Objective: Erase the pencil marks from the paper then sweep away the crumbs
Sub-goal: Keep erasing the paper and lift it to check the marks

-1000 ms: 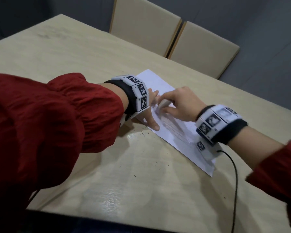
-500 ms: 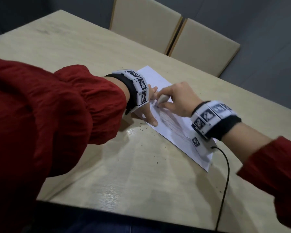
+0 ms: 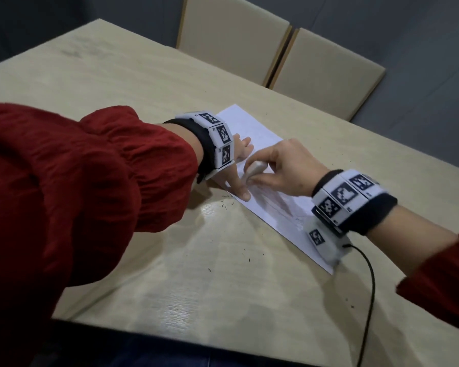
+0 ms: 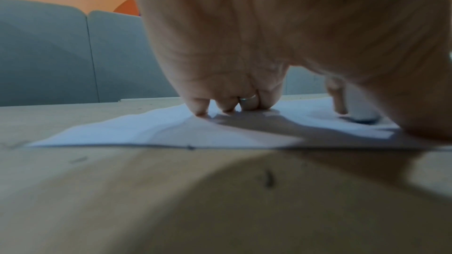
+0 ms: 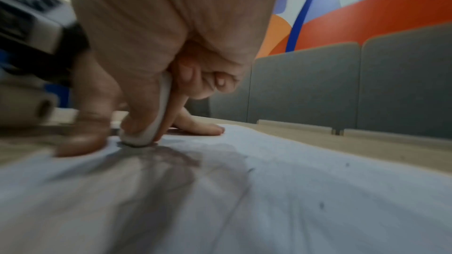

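A white sheet of paper (image 3: 260, 133) lies slantwise on the wooden table (image 3: 133, 75), with faint pencil marks (image 3: 273, 200) near its middle. My left hand (image 3: 239, 165) presses flat on the sheet's left part, fingers spread (image 4: 200, 109). My right hand (image 3: 281, 168) pinches a white eraser (image 3: 253, 169) between thumb and fingers, its lower end on the paper (image 5: 318, 190) beside my left thumb. In the right wrist view the eraser (image 5: 151, 128) touches grey smudged marks (image 5: 171, 157). Dark eraser crumbs (image 3: 224, 206) lie on the table by the paper's near edge.
More crumbs (image 3: 245, 252) are scattered on the table in front of the sheet. A black cable (image 3: 370, 282) runs from my right wrist toward the table's near edge. Two beige chair backs (image 3: 326, 72) stand behind the far edge.
My right hand has moved the eraser a little toward my left thumb along the paper. The left hand stays pressed on the sheet.
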